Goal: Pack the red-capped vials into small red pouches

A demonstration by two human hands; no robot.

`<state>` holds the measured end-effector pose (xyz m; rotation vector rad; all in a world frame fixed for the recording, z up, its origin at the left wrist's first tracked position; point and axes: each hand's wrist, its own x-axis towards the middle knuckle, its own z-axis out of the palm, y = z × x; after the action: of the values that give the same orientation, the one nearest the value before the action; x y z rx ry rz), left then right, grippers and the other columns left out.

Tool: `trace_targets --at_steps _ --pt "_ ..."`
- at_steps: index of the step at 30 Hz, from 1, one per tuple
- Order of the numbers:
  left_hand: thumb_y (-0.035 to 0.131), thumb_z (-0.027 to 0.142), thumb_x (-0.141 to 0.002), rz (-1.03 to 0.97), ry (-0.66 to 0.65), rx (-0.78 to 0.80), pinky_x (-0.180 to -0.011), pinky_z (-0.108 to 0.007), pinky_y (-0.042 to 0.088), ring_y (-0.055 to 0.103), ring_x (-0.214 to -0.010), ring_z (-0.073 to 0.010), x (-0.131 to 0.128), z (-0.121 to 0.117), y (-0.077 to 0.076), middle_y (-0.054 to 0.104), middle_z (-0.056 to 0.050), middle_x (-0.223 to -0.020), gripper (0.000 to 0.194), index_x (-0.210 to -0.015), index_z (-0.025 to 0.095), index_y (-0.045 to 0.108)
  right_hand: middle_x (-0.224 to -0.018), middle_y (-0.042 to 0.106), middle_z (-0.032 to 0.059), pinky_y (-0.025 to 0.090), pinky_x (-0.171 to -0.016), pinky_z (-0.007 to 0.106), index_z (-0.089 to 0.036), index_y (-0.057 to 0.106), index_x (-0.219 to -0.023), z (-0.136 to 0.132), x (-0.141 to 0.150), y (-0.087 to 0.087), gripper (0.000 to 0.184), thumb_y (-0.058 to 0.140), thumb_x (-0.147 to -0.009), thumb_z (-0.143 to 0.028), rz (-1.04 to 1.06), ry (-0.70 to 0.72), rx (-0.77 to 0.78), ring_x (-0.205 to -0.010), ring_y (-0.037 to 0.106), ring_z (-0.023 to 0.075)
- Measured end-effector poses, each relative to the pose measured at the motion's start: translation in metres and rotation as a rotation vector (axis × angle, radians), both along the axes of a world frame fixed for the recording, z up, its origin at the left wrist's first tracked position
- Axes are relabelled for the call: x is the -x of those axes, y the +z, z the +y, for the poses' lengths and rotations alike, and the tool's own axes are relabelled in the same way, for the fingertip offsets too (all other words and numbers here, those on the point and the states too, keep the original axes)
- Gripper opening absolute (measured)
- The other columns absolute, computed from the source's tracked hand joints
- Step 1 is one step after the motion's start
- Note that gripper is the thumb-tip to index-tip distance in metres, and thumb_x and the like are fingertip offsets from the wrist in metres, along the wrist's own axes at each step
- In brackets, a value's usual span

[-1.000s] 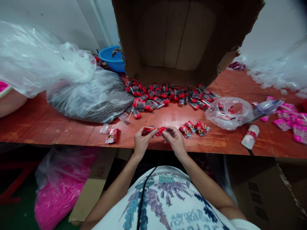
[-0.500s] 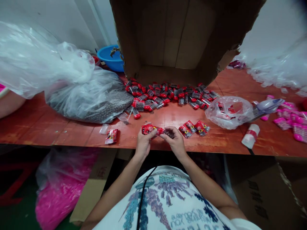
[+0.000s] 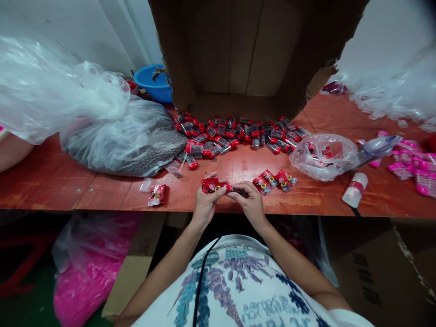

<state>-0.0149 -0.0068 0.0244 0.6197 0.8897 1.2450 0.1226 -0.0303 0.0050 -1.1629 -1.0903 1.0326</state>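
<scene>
Near the table's front edge, my left hand (image 3: 205,205) is closed on a red printed wrapper (image 3: 210,184). Close beside it, my right hand (image 3: 251,202) pinches a small clear bottle (image 3: 241,192) with dark contents, whose one end meets the wrapper. How far the bottle sits inside the wrapper, I cannot tell. Several red printed packets (image 3: 269,180) lie just right of my right hand. A lone red packet (image 3: 157,195) rests to the left. Beyond my hands spreads a pile of small red-capped bottles (image 3: 225,136) with dark contents.
A cardboard box (image 3: 245,50) opens toward me behind the pile. On the left sits a plastic bag of dark beads (image 3: 132,141), with a blue basin (image 3: 155,84) behind. To the right are a clear bag of wrappers (image 3: 323,156), a white roll (image 3: 355,190) and pink bottles (image 3: 424,168).
The wrapper and bottle have shifted slightly in my fingers, and my right fingers are drawn closer around the bottle. The whole view has moved a little.
</scene>
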Motion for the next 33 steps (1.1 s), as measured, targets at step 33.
trace_targets --at_steps 33 --pt "0.082 0.019 -0.056 0.23 0.076 -0.163 -0.076 -0.029 0.05 0.067 -0.073 -0.0152 -0.014 -0.001 -0.004 0.071 0.0 -0.083 0.052 -0.105 0.018 0.065 -0.085 0.06 -0.0002 0.055 -0.059 0.027 -0.024 0.07 -0.094 -0.001 -0.012 0.005 0.02 0.072 -0.075 -0.032 0.12 0.014 0.02 -0.068 0.061 0.0133"
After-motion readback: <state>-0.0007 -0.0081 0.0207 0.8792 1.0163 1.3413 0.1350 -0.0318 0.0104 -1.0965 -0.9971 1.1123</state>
